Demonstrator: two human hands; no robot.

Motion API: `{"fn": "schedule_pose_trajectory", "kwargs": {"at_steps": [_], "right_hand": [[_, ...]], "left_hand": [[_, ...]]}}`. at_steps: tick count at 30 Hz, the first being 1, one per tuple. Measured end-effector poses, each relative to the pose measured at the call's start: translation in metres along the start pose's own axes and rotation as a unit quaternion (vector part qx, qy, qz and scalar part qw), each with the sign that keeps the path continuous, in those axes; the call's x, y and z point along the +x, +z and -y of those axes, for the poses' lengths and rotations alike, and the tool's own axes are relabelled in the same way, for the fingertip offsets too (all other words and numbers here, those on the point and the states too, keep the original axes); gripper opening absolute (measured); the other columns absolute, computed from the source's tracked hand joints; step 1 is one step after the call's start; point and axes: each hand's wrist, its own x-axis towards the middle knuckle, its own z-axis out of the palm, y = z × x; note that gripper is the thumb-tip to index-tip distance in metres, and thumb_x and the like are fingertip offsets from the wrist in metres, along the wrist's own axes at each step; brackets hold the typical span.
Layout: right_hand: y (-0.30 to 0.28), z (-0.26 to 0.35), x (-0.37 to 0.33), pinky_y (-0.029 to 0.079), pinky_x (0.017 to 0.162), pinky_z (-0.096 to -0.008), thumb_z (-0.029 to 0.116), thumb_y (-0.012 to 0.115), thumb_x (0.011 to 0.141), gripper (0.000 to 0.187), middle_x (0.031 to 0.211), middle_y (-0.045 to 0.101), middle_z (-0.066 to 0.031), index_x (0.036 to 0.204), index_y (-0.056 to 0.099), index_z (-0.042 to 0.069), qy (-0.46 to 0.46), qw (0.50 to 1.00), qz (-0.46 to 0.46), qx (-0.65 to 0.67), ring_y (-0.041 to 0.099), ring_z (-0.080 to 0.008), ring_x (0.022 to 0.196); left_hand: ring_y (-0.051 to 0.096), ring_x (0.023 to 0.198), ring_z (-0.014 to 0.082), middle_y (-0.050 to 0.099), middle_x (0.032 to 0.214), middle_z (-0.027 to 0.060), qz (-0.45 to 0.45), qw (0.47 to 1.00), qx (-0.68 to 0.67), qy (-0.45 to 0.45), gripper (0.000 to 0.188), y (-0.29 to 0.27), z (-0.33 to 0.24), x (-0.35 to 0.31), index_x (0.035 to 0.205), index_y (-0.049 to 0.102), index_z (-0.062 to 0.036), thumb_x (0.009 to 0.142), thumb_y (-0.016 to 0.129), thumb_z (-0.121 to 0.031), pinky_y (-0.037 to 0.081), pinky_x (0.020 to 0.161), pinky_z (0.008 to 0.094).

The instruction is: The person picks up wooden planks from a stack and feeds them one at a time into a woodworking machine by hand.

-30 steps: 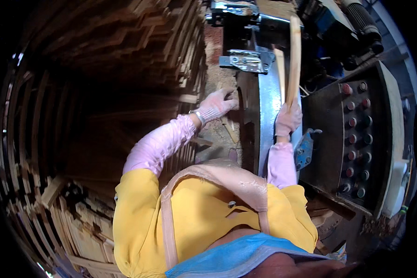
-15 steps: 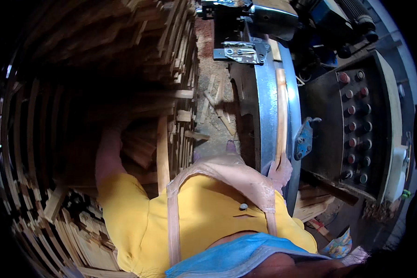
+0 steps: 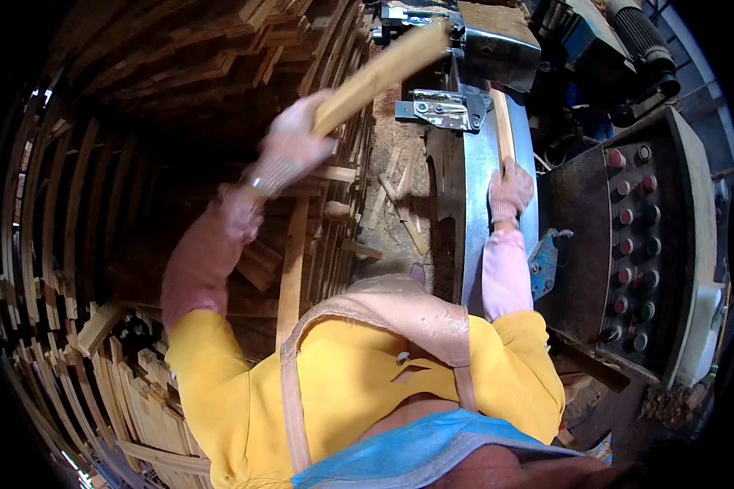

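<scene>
A yellow long-sleeved top (image 3: 326, 399) sits beneath a dusty-pink apron (image 3: 412, 314) with narrow shoulder straps (image 3: 294, 407). Gathered pale-pink sleeve covers (image 3: 506, 269) meet whitish knit gloves (image 3: 510, 191) with ribbed cuffs. A blue face mask (image 3: 416, 444) has a greyish edge; a shiny band (image 3: 257, 185) circles the left wrist.

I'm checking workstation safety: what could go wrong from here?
The wooden board raised in the left hand might knock the metal hood, close to its far end in this view. The gloved right hand, at the near end of the wooden strip, could slip along the metal bed toward that hood. Loose offcuts on the floor may cause a trip.
</scene>
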Motion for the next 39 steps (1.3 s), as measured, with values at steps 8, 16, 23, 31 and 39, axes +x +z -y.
{"fn": "schedule_pose_trajectory", "kwargs": {"at_steps": [8, 16, 23, 31, 39], "right_hand": [[-0.11, 0.102, -0.091, 0.049, 0.106, -0.0455, 0.021, 0.085, 0.083, 0.088, 0.136, 0.063, -0.0203, 0.158, 0.042, 0.007, -0.106, 0.924, 0.053, 0.364, 0.062, -0.036, 0.119], [-0.143, -0.007, -0.273, 0.055, 0.087, -0.0545, 0.016, 0.076, 0.08, 0.061, 0.11, 0.071, -0.0221, 0.139, 0.062, 0.01, 0.113, 0.986, 0.023, 0.121, 0.067, -0.0454, 0.101], [-0.067, -0.007, -0.173, 0.053, 0.084, -0.0552, 0.028, 0.07, 0.092, 0.042, 0.107, 0.073, -0.0181, 0.128, 0.066, 0.009, 0.132, 0.988, -0.077, -0.012, 0.067, -0.0446, 0.097], [0.008, 0.011, -0.002, 0.057, 0.081, -0.0488, 0.052, 0.067, 0.096, 0.059, 0.107, 0.073, -0.0121, 0.143, 0.056, 0.019, 0.116, 0.986, -0.071, -0.095, 0.07, -0.0329, 0.101], [-0.097, 0.002, -0.187, 0.052, 0.08, -0.0561, 0.038, 0.068, 0.092, 0.063, 0.1, 0.07, -0.0208, 0.148, 0.054, 0.011, 0.16, 0.98, 0.108, -0.045, 0.066, -0.0427, 0.093]], "left_hand": [[0.071, 0.092, 0.0256, 0.073, 0.107, 0.0154, -0.049, 0.844, -0.518, -0.131, 0.057, 0.141, -0.105, 0.085, 0.124, 0.061, 0.0032, 0.082, 0.082, -0.03, 0.058, 0.081, 0.0373], [0.06, 0.132, 0.0374, 0.063, 0.14, 0.0278, 0.265, 0.886, -0.366, -0.107, 0.078, 0.249, -0.076, -0.016, 0.147, 0.051, 0.0076, 0.091, 0.071, -0.043, 0.046, 0.113, 0.0395], [0.07, 0.112, 0.0249, 0.072, 0.125, 0.0189, 0.244, 0.939, -0.218, -0.103, 0.069, 0.212, 0.044, -0.05, 0.147, 0.055, -0.0009, 0.094, 0.07, -0.043, 0.054, 0.1, 0.0349], [0.058, 0.132, 0.0367, 0.06, 0.141, 0.0247, 0.091, 0.994, -0.027, 0.061, 0.07, 0.136, 0.2, -0.065, 0.148, 0.05, 0.0002, 0.088, 0.077, -0.022, 0.046, 0.112, 0.0459], [0.05, 0.138, 0.0396, 0.053, 0.151, 0.0196, 0.248, 0.951, 0.177, -0.049, 0.058, 0.061, 0.252, -0.068, 0.155, 0.046, -0.0105, 0.1, 0.058, -0.019, 0.043, 0.115, 0.0503]]}}
